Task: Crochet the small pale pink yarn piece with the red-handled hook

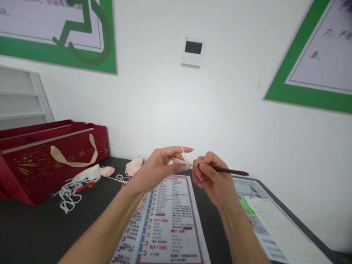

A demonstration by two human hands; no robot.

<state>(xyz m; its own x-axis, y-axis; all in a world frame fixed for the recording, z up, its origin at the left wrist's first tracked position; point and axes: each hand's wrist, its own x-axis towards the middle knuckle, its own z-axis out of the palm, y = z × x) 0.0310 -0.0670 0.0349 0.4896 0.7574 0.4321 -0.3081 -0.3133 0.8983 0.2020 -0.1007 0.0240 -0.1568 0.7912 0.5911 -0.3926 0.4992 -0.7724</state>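
Observation:
Above the dark table, my left hand point(167, 163) pinches a small piece of pale pink crochet work point(180, 161) between thumb and fingers. Its index finger is stretched out, with a strand of yarn point(183, 152) looped over it. My right hand point(211, 172) grips a crochet hook point(229, 170) with a dark reddish-brown handle. The hook's thin metal shaft points left and meets the crochet work at my left fingertips. The fingers partly cover the work, so its stitches cannot be made out.
A printed pattern sheet point(176, 220) lies below my hands. Pink yarn balls point(134, 165) and tangled white yarn point(82, 179) are at left, beside a red gift bag point(60, 154). Papers point(277, 223) and a bright green tool point(247, 206) lie at right. A white wall point(220, 110) stands behind.

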